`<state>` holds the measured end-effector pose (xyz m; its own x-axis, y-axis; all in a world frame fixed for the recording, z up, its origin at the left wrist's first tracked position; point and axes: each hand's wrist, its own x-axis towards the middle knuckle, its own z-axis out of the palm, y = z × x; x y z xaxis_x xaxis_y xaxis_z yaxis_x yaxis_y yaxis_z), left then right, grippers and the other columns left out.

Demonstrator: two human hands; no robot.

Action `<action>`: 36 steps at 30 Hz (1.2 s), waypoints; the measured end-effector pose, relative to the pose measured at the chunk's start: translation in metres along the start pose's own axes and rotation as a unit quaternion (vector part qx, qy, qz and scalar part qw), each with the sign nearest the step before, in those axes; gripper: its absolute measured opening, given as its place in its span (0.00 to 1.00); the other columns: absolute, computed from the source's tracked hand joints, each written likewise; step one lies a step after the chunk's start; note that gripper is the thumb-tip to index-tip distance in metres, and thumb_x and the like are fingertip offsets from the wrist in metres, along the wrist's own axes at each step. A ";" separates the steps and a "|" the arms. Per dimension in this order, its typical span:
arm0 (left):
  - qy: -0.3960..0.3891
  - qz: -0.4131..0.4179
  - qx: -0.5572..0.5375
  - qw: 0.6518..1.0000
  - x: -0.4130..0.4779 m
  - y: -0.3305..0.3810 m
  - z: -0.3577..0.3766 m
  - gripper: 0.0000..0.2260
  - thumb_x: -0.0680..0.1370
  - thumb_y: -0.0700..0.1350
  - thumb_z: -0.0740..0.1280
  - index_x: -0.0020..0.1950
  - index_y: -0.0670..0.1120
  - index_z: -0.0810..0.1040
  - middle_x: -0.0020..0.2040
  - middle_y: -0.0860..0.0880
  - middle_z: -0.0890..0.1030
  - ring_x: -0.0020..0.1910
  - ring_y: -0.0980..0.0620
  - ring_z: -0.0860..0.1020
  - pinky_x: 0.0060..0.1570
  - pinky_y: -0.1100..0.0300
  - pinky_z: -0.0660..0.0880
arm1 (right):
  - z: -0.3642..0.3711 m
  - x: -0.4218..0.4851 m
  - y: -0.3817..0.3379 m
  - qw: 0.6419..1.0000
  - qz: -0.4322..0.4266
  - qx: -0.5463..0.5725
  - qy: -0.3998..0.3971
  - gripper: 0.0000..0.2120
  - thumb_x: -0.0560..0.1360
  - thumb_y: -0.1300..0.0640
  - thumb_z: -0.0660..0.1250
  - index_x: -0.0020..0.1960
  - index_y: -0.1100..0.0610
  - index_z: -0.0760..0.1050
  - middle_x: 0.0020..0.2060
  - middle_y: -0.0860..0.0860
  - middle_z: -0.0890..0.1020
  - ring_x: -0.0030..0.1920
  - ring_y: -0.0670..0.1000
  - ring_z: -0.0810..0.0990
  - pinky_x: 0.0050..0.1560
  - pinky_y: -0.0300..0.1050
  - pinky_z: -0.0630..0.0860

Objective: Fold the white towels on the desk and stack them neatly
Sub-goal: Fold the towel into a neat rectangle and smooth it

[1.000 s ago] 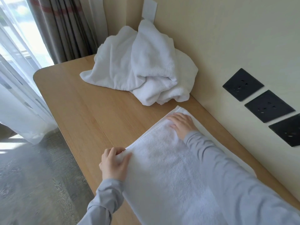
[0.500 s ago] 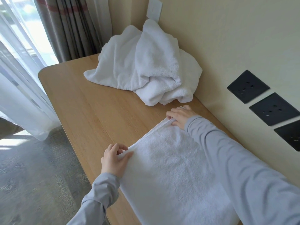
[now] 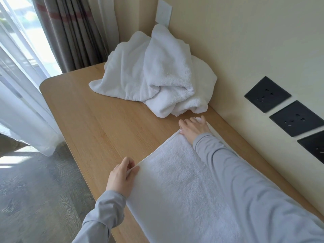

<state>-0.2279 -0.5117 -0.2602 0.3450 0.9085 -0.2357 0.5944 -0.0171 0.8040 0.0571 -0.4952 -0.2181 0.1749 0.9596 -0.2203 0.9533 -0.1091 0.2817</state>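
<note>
Flat towel (image 3: 178,186) lies spread along the near right part of the desk (image 3: 98,123), white, with a fine looped pile, and smooth but for a faint crease running along its length. Its far edge is a straight, slightly rolled hem slanting across the wood. A thin strip of a second layer shows beyond the arm on the wall side.

At the left end of that hem the left hand (image 3: 121,179) pinches the corner, thumb on top and fingers curled beneath. At the right end the right hand (image 3: 194,128) lies over the other corner with its fingers stretched forward and slightly spread, gripping nothing that can be seen (this hand is a little blurred). Both arms wear grey sleeves (image 3: 245,181).

Farther along the desk, just beyond the right hand, a heap of towels (image 3: 157,74) sits crumpled against the cream wall, unfolded, its folds bunched and drooping. Three black sockets (image 3: 267,94) are set in the wall to the right. Past the desk's far end hang a grey curtain (image 3: 73,28) and a sheer curtain (image 3: 21,95).
</note>
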 end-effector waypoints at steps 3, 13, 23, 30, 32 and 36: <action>0.012 0.005 0.006 1.000 -0.003 -0.001 0.002 0.12 0.77 0.42 0.65 0.37 0.53 0.66 0.34 0.55 0.73 0.35 0.57 0.69 0.36 0.62 0.64 | 0.008 0.002 0.011 0.999 0.051 -0.001 0.005 0.22 0.76 0.38 0.56 0.59 0.54 0.70 0.54 0.50 0.75 0.59 0.50 0.70 0.65 0.60 0.60; 0.037 -0.066 -0.120 0.990 -0.004 -0.009 0.007 0.07 0.73 0.45 0.70 0.36 0.52 0.75 0.35 0.52 0.78 0.37 0.54 0.74 0.37 0.62 0.69 | 0.020 -0.003 0.046 0.922 0.118 0.369 0.030 0.17 0.69 0.55 0.73 0.55 0.58 0.76 0.56 0.52 0.74 0.61 0.53 0.69 0.58 0.38 0.61; 0.040 -0.044 -0.119 0.991 -0.005 -0.014 0.006 0.08 0.74 0.42 0.69 0.36 0.49 0.74 0.32 0.58 0.76 0.32 0.60 0.71 0.33 0.72 0.67 | 0.013 0.009 0.044 0.875 0.238 0.418 0.046 0.12 0.67 0.56 0.73 0.47 0.56 0.74 0.46 0.52 0.79 0.47 0.52 0.76 0.45 0.41 0.69; 0.046 -0.064 -0.088 0.993 -0.002 -0.014 0.009 0.08 0.75 0.44 0.68 0.36 0.51 0.74 0.33 0.55 0.77 0.34 0.60 0.73 0.34 0.66 0.68 | 0.014 0.007 0.021 0.908 0.282 0.309 0.037 0.15 0.75 0.53 0.66 0.57 0.60 0.69 0.51 0.59 0.79 0.53 0.60 0.77 0.46 0.49 0.72; 0.054 -0.065 -0.073 0.994 -0.002 -0.012 0.011 0.08 0.75 0.44 0.67 0.36 0.52 0.72 0.34 0.55 0.77 0.36 0.57 0.73 0.36 0.62 0.67 | 0.011 0.002 0.006 0.927 0.294 0.223 0.064 0.16 0.77 0.54 0.64 0.59 0.61 0.66 0.53 0.59 0.77 0.56 0.59 0.74 0.49 0.52 0.73; 0.056 -0.050 -0.057 0.996 -0.002 -0.011 0.013 0.08 0.76 0.43 0.66 0.37 0.51 0.72 0.35 0.54 0.77 0.37 0.55 0.73 0.36 0.61 0.67 | 0.000 -0.026 -0.033 0.939 0.197 0.208 0.188 0.17 0.77 0.58 0.61 0.65 0.57 0.67 0.65 0.53 0.70 0.67 0.52 0.66 0.64 0.56 0.64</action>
<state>-0.2257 -0.5190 -0.2761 0.2018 0.9443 -0.2601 0.5338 0.1166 0.8375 0.0213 -0.5166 -0.2215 0.5101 0.8385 0.1913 0.8599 -0.4925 -0.1345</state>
